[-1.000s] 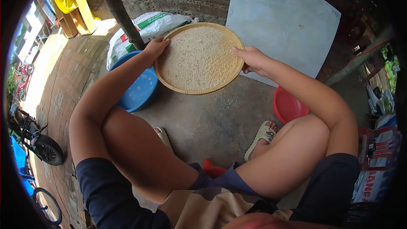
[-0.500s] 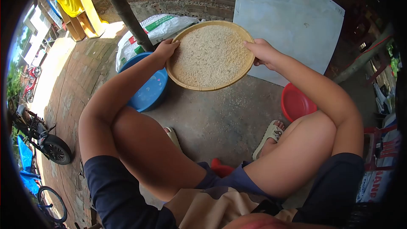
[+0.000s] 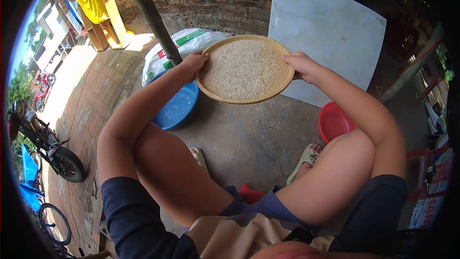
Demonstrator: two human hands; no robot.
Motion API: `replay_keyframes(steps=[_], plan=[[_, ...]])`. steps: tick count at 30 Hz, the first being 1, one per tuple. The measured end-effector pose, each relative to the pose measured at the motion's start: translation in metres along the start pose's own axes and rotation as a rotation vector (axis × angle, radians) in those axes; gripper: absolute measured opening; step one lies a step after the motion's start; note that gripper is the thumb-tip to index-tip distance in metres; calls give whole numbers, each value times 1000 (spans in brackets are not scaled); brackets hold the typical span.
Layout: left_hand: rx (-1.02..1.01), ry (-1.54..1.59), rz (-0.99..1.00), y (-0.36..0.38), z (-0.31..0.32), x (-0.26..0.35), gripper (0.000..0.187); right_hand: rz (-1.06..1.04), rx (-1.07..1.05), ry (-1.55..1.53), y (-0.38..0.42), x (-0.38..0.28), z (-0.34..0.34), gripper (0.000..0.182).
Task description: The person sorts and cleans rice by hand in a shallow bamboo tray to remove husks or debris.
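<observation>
A round woven bamboo winnowing tray (image 3: 225, 100) is held out in front of me above the floor. Pale rice grains (image 3: 244, 68) are spread across it in a layer, with some bare weave at the right side. My left hand (image 3: 195, 63) grips the tray's left rim, thumb on top. On the opposite rim my right hand (image 3: 303, 67) is closed the same way. The fingers under the tray are partly hidden.
A blue basin (image 3: 178, 108) stands beyond my left knee, a red basin (image 3: 335, 122) by my right knee. Scattered grains lie on the concrete floor (image 3: 239, 139). Behind are a white sack (image 3: 203, 41), a pole (image 3: 151, 14) and a leaning white board (image 3: 328, 38).
The tray now looks flatter, tilted less toward me, and both hands still hold it. Rice has shifted away from the right side. The whole view has moved slightly.
</observation>
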State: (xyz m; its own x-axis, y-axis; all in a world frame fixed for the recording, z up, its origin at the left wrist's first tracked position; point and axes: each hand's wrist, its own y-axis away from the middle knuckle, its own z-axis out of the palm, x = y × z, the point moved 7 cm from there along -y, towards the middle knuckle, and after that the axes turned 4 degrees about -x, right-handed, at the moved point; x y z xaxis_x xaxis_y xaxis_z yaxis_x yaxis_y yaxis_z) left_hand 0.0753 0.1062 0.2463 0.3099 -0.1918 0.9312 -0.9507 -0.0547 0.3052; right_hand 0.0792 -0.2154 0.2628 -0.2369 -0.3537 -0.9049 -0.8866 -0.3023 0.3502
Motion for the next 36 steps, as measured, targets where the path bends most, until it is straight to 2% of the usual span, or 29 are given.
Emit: replay_keyframes(steps=[1,3,4,6,7,11,14,16,17,19,20,22,26,29,30,32,34,36], plan=[[45,-65,27,1,5,4,29,10,30,-18,-5,8,-16,29],[108,-104,2,48,41,34,28,7,52,-91,-24,28,-46,28],[144,-155,-2,60,49,42,28,-11,52,-88,-28,26,-43,28],[126,-111,-4,61,42,43,29,-5,134,-234,-24,24,-54,26],[97,-69,-29,58,39,33,29,-39,106,-260,-17,13,-46,27],[-8,30,-30,35,3,13,28,-47,46,-100,13,-25,-10,30],[126,-10,90,34,1,22,29,-90,119,-158,9,-23,-18,29],[226,-217,37,68,35,42,31,-51,41,-187,-17,9,-43,24],[222,-224,28,76,35,43,31,-42,39,-195,-21,15,-39,24],[137,-112,-29,74,50,37,33,42,88,-286,-17,22,-44,23],[69,-100,-14,61,39,29,32,57,101,-276,-14,23,-43,23],[-88,-11,-23,30,9,9,32,-5,46,-44,5,-1,-14,26],[-16,48,66,12,6,14,32,-26,73,-159,19,3,-2,27],[67,-327,85,48,53,44,28,77,82,-102,-2,53,-46,29],[59,-213,29,68,72,50,27,82,93,-101,-5,56,-46,29],[-11,-137,-43,30,68,17,28,174,179,-216,-9,68,-55,29],[-181,3,-84,1,50,-10,31,171,206,-213,5,44,-42,25],[-262,18,-41,-17,33,-24,33,37,11,-18,12,18,-19,22]])
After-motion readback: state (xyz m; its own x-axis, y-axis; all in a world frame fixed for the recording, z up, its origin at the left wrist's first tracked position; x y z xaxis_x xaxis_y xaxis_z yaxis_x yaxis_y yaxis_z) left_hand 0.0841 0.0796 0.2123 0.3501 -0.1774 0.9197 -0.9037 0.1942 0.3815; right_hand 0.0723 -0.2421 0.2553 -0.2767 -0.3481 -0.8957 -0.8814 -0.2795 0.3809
